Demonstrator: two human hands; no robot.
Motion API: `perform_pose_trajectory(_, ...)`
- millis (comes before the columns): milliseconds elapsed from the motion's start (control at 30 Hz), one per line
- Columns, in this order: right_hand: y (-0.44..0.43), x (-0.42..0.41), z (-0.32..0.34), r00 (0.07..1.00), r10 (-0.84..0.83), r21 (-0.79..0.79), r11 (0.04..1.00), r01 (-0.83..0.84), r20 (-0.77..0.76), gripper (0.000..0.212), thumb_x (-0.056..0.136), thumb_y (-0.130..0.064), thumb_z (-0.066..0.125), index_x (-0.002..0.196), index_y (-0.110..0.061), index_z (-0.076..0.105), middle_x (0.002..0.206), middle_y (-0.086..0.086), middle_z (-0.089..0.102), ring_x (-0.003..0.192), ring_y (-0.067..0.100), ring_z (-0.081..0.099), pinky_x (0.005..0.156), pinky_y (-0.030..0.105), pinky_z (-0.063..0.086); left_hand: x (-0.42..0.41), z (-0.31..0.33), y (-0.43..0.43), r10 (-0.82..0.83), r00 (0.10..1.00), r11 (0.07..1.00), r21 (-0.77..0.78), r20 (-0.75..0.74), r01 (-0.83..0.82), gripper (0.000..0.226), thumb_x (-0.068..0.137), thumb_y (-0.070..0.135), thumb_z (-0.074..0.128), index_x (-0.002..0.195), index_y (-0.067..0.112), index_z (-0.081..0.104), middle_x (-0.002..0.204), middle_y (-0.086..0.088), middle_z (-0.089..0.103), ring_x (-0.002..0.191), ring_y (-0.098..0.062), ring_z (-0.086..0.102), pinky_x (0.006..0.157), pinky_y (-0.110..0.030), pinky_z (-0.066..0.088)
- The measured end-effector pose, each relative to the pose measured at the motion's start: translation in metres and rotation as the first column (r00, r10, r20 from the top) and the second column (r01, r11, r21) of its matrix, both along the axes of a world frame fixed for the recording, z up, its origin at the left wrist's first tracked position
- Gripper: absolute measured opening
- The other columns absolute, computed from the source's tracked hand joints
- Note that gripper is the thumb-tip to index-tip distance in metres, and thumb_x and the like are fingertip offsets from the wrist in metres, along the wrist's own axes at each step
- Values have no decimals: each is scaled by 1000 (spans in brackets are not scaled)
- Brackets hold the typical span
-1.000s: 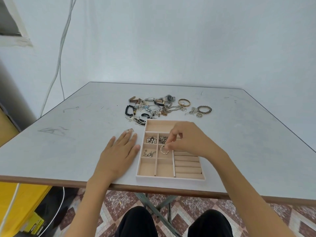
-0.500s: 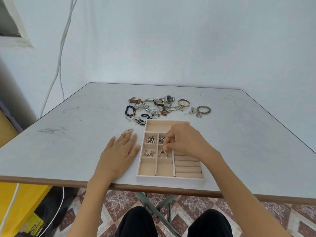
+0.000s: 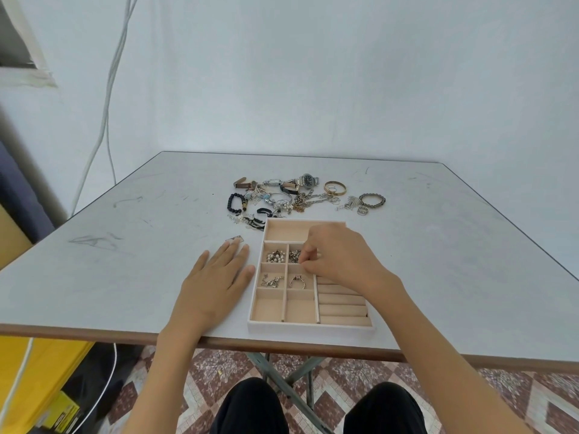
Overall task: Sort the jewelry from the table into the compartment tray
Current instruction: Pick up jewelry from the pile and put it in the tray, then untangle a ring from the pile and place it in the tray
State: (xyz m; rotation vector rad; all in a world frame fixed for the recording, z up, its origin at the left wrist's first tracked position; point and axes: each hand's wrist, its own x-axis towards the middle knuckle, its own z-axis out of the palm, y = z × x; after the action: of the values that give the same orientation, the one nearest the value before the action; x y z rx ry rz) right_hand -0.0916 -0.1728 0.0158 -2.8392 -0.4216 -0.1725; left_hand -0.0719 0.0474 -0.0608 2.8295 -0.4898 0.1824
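The pale pink compartment tray (image 3: 310,326) sits near the table's front edge. A hoop ring (image 3: 297,281) lies loose in a middle-row compartment. Small earrings (image 3: 275,256) and a chain piece (image 3: 271,280) fill other cells. My right hand (image 3: 341,258) hovers over the tray's upper middle, its fingers curled with the tips pressed together, and nothing shows between them. My left hand (image 3: 216,286) lies flat on the table just left of the tray. The unsorted jewelry pile (image 3: 297,198), with watches, bracelets and chains, lies beyond the tray.
A small metal piece (image 3: 237,239) lies just past my left fingertips. A gold bangle (image 3: 335,187) and a beaded bracelet (image 3: 372,200) sit at the pile's right end. The table (image 3: 454,261) is grey with a brown front edge. Cables hang down the wall at left.
My right hand let the hoop ring go into the middle compartment and has drawn back a little toward the far side. My left hand has stayed flat.
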Motion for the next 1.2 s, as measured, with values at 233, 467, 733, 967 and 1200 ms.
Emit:
perform_pose_trajectory(233, -1, 0, -3, 1000, -9, 13, 1000, 9, 26, 14, 81, -21, 63, 85, -25, 75, 80, -15, 52, 90, 11, 57, 65, 26, 41, -1, 1, 0, -1, 1000, 1000, -7, -8, 1, 91, 73, 66, -12, 152, 28, 12, 158, 15, -1, 144, 1, -5, 118, -30, -2)
perform_pose_trajectory(467, -6, 4, -9, 1000, -1, 76, 997, 1, 8, 11, 81, -23, 65, 86, -25, 75, 77, -14, 52, 88, 10, 55, 64, 26, 42, 0, 0, 0, 2, 1000, 1000, 10, -10, -2, 91, 73, 68, -13, 152, 30, 10, 158, 16, -2, 144, 1, -5, 117, -28, -3)
perform_pose_trajectory(733, -47, 24, -9, 998, -41, 575, 816, 66, -56, 14, 85, -19, 67, 95, -26, 74, 79, -8, 64, 65, 6, 49, 64, 17, 44, -1, 0, 1, -11, 1000, 1000, -17, -4, 11, 102, 69, 79, -19, 152, 29, 14, 158, 16, 1, 144, 1, -2, 118, -30, -1)
perform_pose_trajectory(967, -115, 84, -30, 874, -483, 556, 711, 431, -60, 38, 83, -2, 49, 108, -24, 67, 106, 4, 62, 89, 21, 55, 78, 32, 45, -2, 4, 0, 0, 1000, 999, -42, 10, 0, 89, 74, 70, -7, 150, 31, 19, 157, 18, 6, 142, 4, 0, 117, -26, 0)
perform_pose_trajectory(1200, -120, 106, -42, 867, -496, 433, 771, 466, -50, 34, 84, -11, 55, 113, -28, 64, 106, -1, 56, 96, 18, 53, 77, 27, 36, 9, 16, 5, 42, 998, 993, -113, -35, -46, 58, 87, 62, 28, 136, 36, 46, 147, 21, 35, 135, -3, 33, 110, -27, 26)
